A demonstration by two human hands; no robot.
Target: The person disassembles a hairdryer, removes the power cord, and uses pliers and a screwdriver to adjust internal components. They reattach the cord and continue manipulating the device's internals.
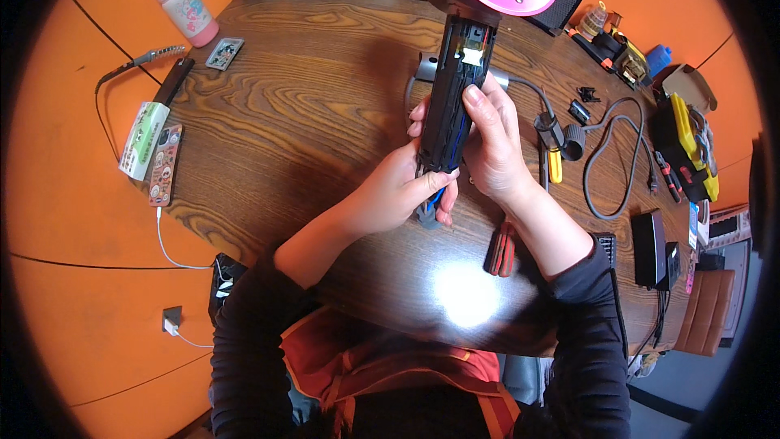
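A hair dryer (457,73) with a pink ring at its round head is held up over the table, head away from me. Its handle is stripped open, showing a black inner housing, a circuit part and blue wires. My left hand (398,187) is closed round the handle's lower end, thumb near the blue wires. Higher up, my right hand (496,134) grips the handle's right side, thumb pressed on it. Behind the handle lies a grey cylindrical piece (427,65) with a cord, partly hidden. Near my right forearm rests a red and black screwdriver handle (501,250).
On the wooden table (301,97), a looped grey cord (597,195), black cylindrical parts (574,142) and red-handled pliers (669,177) lie right. A yellow and black toolbox (686,146) stands at the right edge. Left are a phone (165,167), soldering iron (154,55) and bottle (187,12).
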